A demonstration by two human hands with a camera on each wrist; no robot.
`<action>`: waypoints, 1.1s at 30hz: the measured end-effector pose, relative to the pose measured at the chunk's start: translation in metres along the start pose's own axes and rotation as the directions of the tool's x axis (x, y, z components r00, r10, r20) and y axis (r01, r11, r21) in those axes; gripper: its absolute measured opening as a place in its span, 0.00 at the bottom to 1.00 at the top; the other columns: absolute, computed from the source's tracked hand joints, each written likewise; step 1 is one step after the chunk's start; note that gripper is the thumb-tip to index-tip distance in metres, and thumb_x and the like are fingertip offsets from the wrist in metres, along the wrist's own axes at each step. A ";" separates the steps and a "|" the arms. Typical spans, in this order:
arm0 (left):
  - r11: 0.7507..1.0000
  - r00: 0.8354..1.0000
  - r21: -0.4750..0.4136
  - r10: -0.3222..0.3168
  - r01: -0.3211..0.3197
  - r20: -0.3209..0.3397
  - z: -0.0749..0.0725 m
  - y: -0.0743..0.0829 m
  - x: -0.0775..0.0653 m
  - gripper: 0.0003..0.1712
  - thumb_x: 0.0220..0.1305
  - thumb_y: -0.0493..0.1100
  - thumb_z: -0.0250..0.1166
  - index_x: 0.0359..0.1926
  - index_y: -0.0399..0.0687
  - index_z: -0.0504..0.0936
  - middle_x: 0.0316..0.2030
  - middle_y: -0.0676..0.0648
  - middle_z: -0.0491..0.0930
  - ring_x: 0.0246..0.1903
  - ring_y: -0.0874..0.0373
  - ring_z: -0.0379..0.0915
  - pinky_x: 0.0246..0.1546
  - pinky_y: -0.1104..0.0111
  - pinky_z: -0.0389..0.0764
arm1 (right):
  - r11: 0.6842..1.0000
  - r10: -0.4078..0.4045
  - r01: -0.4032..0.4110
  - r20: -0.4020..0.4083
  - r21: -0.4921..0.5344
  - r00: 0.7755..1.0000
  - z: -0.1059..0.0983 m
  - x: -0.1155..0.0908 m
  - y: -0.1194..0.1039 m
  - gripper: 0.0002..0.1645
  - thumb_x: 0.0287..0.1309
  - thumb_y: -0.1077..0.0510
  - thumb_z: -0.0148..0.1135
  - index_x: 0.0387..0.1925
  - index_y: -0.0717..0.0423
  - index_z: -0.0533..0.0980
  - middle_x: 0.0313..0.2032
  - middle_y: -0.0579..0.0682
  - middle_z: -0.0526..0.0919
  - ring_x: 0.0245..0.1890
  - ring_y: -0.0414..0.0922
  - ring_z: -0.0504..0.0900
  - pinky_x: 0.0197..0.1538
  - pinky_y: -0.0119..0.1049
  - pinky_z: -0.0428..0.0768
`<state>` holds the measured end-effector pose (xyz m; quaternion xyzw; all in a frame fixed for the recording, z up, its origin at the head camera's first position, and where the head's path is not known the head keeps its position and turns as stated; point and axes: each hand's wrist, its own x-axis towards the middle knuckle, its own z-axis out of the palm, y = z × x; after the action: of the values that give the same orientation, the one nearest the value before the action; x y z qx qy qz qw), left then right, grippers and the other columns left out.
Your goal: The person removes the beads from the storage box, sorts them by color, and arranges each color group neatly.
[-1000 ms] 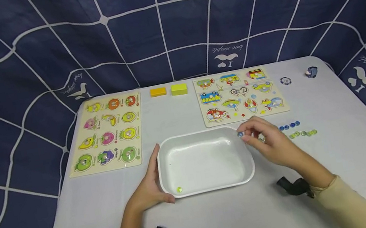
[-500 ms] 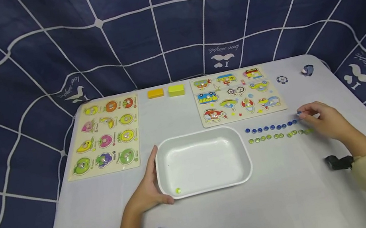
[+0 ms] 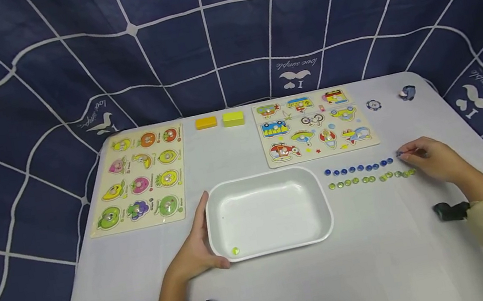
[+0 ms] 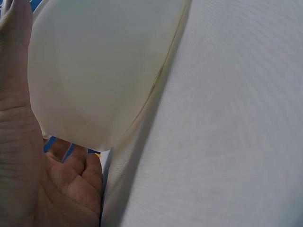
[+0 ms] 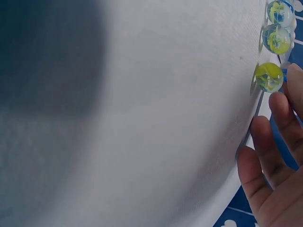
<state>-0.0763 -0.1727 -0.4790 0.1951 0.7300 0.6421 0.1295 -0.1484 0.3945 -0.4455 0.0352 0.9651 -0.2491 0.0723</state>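
My left hand (image 3: 194, 251) holds the white tray (image 3: 275, 251) at its left end, the thumb at the front corner and the fingers along the side. In the left wrist view the tray's pale outer wall (image 4: 104, 71) lies between thumb and fingers. One yellow-green marble (image 3: 235, 251) sits in the tray's front left corner. At the right end of a row of blue marbles (image 3: 352, 169), my right hand (image 3: 435, 160) pinches a blue marble (image 3: 399, 153) between thumb and forefinger. A row of yellow-green marbles (image 3: 365, 180) runs just in front; its nearest marble (image 5: 269, 77) shows beside the fingertips in the right wrist view.
Behind the tray lie a fruit puzzle board (image 3: 136, 179) at left and a vehicle puzzle board (image 3: 314, 127) at right. Orange (image 3: 206, 123) and yellow (image 3: 233, 119) blocks stand between them. A patterned chip (image 3: 373, 105) and a small blue figure (image 3: 407, 93) are at the back right.
From the tray's right rim, where it held a blue marble, my right hand has moved right to the end of the blue row. The left hand stays on the tray.
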 end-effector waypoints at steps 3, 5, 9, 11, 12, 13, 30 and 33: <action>1.000 1.000 -0.001 -0.002 0.002 0.003 0.000 -0.001 0.000 0.84 0.25 0.62 0.81 0.74 0.61 0.28 0.75 0.58 0.42 0.74 0.54 0.39 0.64 0.79 0.57 | 1.000 0.001 -0.001 0.009 -0.001 1.000 0.001 0.002 0.000 0.22 0.66 0.48 0.54 0.49 0.63 0.74 0.47 0.62 0.72 0.46 0.56 0.69 0.47 0.53 0.69; 1.000 1.000 -0.001 -0.004 0.004 0.003 0.000 -0.001 0.000 0.85 0.25 0.63 0.81 0.74 0.61 0.28 0.75 0.58 0.42 0.74 0.55 0.39 0.64 0.79 0.57 | 1.000 0.001 -0.001 0.017 -0.004 1.000 0.002 0.002 0.000 0.22 0.65 0.48 0.54 0.48 0.63 0.74 0.46 0.62 0.72 0.46 0.56 0.69 0.47 0.53 0.69; 1.000 1.000 0.005 -0.011 0.011 0.000 0.000 -0.001 0.000 0.84 0.24 0.64 0.80 0.74 0.63 0.28 0.74 0.59 0.42 0.74 0.55 0.39 0.64 0.79 0.56 | 1.000 0.011 -0.011 0.044 -0.006 0.999 0.002 0.003 0.000 0.25 0.64 0.45 0.55 0.49 0.63 0.74 0.47 0.62 0.72 0.47 0.57 0.69 0.49 0.56 0.70; 1.000 1.000 0.005 -0.011 0.011 0.000 0.000 0.000 0.000 0.84 0.24 0.64 0.80 0.74 0.64 0.28 0.75 0.58 0.42 0.74 0.55 0.38 0.64 0.79 0.55 | 1.000 0.019 -0.019 0.056 -0.006 0.998 0.003 0.004 0.000 0.27 0.64 0.43 0.55 0.49 0.63 0.73 0.47 0.63 0.72 0.48 0.58 0.69 0.51 0.58 0.69; 1.000 1.000 0.006 -0.011 0.011 0.000 0.000 0.000 0.000 0.84 0.24 0.64 0.80 0.74 0.64 0.28 0.75 0.58 0.42 0.74 0.55 0.38 0.64 0.79 0.55 | 1.000 0.023 -0.023 0.062 -0.005 0.998 0.003 0.004 0.000 0.27 0.64 0.43 0.55 0.50 0.63 0.73 0.48 0.63 0.72 0.49 0.58 0.69 0.51 0.59 0.69; 1.000 1.000 0.004 -0.008 0.008 0.001 0.000 0.000 0.000 0.84 0.24 0.64 0.80 0.74 0.64 0.28 0.75 0.58 0.42 0.74 0.55 0.38 0.64 0.79 0.55 | 1.000 0.027 -0.027 0.068 -0.006 0.997 0.003 0.004 0.000 0.28 0.63 0.42 0.55 0.50 0.63 0.73 0.48 0.63 0.72 0.49 0.59 0.69 0.52 0.60 0.69; 1.000 1.000 0.014 -0.021 0.021 0.004 0.000 -0.001 0.000 0.84 0.22 0.68 0.78 0.74 0.66 0.28 0.75 0.58 0.39 0.74 0.58 0.35 0.67 0.79 0.49 | 0.926 -0.346 0.374 -0.284 0.050 0.894 0.014 -0.033 -0.107 0.13 0.60 0.55 0.62 0.46 0.53 0.78 0.32 0.44 0.74 0.32 0.33 0.67 0.33 0.19 0.67; 0.999 1.000 0.019 -0.030 0.030 0.001 0.000 -0.001 0.001 0.85 0.21 0.70 0.77 0.74 0.65 0.28 0.75 0.60 0.39 0.74 0.60 0.35 0.69 0.72 0.47 | 0.870 -0.454 0.487 -0.270 0.068 0.849 0.028 -0.041 -0.141 0.12 0.57 0.57 0.65 0.44 0.50 0.79 0.32 0.38 0.76 0.33 0.30 0.69 0.35 0.22 0.71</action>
<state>-0.0770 -0.1726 -0.4797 0.1857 0.7388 0.6330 0.1378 -0.1187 0.2563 -0.3965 -0.1674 0.9265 -0.3171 -0.1136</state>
